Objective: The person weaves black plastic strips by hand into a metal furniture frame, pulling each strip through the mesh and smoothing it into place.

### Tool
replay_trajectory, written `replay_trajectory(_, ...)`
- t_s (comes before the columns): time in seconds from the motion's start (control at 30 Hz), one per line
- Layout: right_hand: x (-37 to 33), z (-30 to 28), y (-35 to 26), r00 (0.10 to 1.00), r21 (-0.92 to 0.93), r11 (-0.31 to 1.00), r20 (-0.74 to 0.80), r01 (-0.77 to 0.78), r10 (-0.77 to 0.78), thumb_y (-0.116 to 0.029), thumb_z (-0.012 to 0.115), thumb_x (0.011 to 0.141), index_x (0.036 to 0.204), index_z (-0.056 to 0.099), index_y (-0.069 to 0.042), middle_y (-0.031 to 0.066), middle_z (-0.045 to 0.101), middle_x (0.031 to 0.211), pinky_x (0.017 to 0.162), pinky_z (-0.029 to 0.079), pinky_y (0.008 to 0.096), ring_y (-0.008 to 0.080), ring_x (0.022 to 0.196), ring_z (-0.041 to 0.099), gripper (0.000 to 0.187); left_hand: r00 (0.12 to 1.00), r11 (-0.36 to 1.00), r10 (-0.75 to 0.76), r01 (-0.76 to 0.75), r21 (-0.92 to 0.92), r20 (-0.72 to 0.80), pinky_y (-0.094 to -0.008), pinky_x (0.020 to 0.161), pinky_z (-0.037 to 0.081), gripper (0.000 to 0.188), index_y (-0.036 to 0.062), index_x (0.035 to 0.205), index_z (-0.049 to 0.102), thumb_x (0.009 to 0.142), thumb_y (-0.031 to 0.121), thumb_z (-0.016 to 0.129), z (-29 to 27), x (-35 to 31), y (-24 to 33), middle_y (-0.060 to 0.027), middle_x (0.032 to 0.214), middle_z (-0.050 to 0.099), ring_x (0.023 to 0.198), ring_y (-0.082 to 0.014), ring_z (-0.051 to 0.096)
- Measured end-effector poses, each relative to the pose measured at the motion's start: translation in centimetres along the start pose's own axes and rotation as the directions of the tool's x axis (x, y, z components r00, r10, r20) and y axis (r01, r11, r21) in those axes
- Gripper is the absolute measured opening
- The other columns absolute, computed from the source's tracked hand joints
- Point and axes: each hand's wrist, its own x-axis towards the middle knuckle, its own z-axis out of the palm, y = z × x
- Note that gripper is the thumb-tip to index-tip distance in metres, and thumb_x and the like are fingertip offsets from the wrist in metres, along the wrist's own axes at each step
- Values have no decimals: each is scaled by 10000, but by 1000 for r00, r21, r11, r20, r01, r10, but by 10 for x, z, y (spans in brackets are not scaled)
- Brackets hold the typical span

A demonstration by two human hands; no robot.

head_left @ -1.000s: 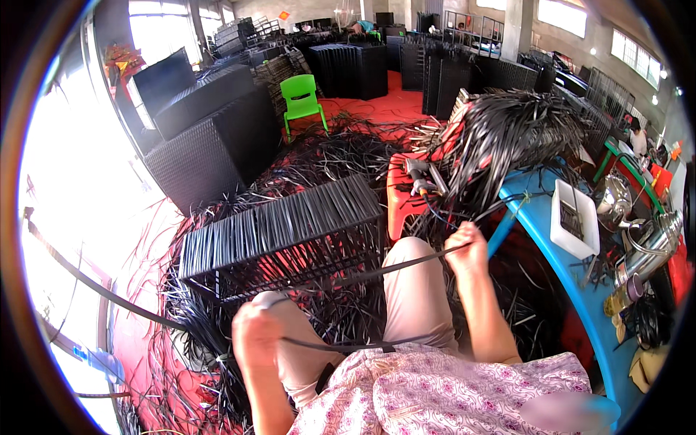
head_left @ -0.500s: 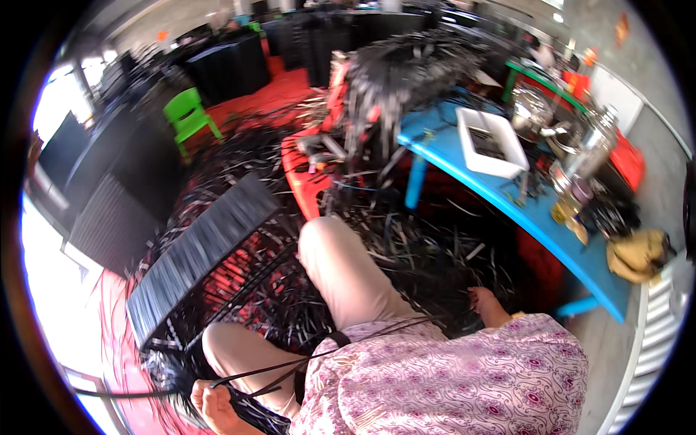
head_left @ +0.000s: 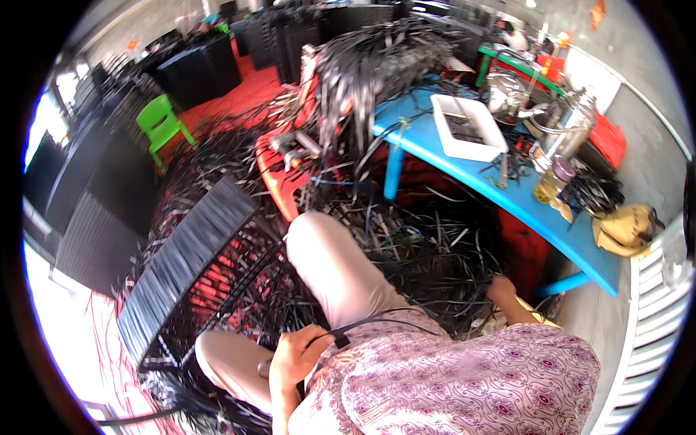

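At my lap, my left hand [head_left: 293, 357] is closed around a flat black strip [head_left: 388, 317], whose free length runs rightward over the patterned shirt. Low on my right side, my right hand [head_left: 500, 290] reaches down at the edge of a heap of loose black strips [head_left: 428, 243]. Its fingers look curled, and whatever they hold is hidden. To the left of my knees stands a tilted frame with a dark woven panel [head_left: 185, 268], its open underside showing thin bars. Neither hand touches the frame.
A blue table [head_left: 500, 190] on the right carries a white tray [head_left: 470, 129], a metal kettle [head_left: 573, 119], a jar [head_left: 554, 180] and a yellow bag [head_left: 625, 230]. A red stool [head_left: 279, 181] with tools stands ahead, beside hanging strips [head_left: 355, 80]. A green chair [head_left: 161, 127] is farther left.
My left hand has come up and right from the lower left to my lap, gripping the strip. My right hand has shifted slightly right, and the view has turned a little.
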Motion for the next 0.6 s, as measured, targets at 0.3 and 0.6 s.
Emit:
replay_trajectory(0.3,-32,-249,-389,344,935,194,85,297,-935,-315,532,1009,1212,565,16,83,660,939,803,500,274,134,887,633,390,976,929,178,-125,349,-122,-460,581,484,214,28,806,591,858,223,662,4,2,-10,-184,692,612,661,-394,620)
replay_trajectory(0.6,-37,-244,-378,204,922,218,158,319,-966,-58,704,827,1089,683,-5,22,681,815,701,493,254,91,747,609,268,946,932,88,33,362,-312,-340,666,541,171,49,943,710,832,180,720,-31,-38,-25,-119,832,701,745,-264,692)
